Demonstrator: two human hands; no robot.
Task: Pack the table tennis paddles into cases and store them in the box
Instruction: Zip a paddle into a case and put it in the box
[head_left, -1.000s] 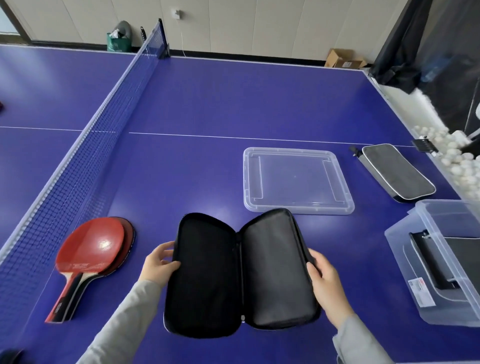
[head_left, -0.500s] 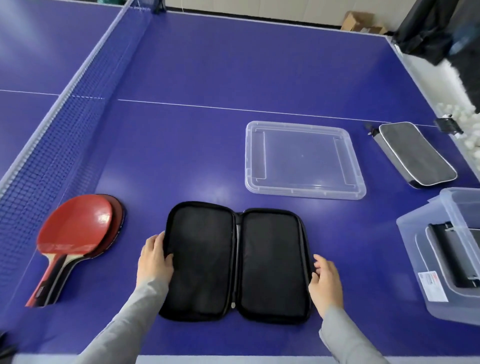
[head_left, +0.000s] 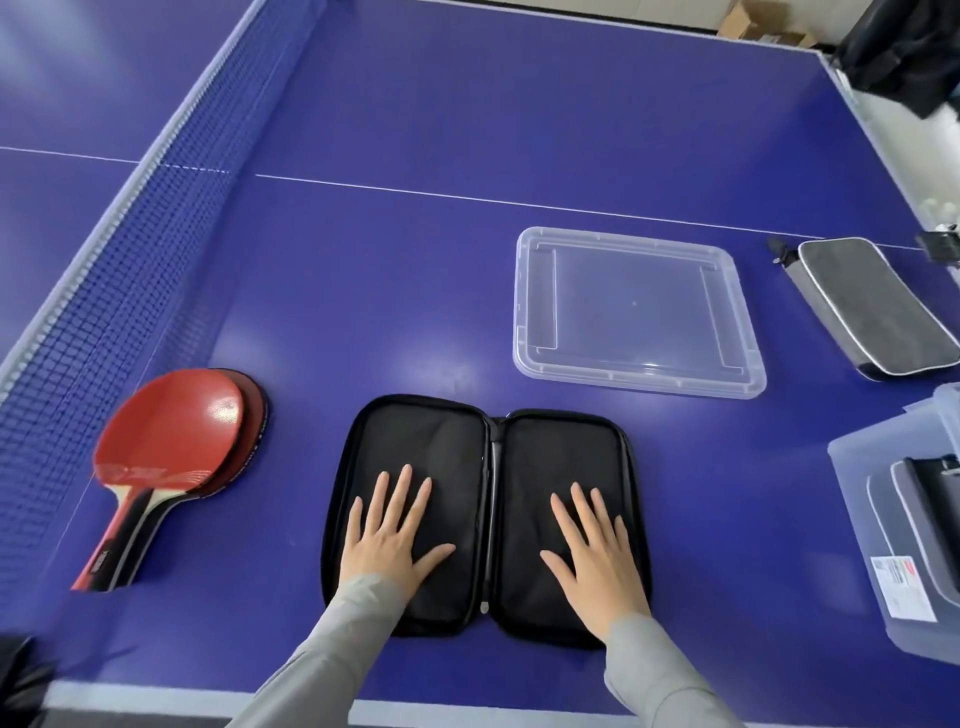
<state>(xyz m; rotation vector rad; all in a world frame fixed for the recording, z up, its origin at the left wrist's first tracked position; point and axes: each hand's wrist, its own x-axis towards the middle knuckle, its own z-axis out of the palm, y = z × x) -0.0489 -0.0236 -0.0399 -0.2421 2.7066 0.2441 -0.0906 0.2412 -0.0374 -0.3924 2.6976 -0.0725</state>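
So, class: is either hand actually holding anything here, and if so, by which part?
Nothing is held. The left hand and right hand lie flat, fingers straight, pressing one half each of the open black case.

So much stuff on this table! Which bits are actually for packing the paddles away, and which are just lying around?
For the job:
open case, pressed flat by left hand and right hand
paddles
zipped case
box, cases already inside
lid

Just lying about:
net
cardboard box
dark cloth
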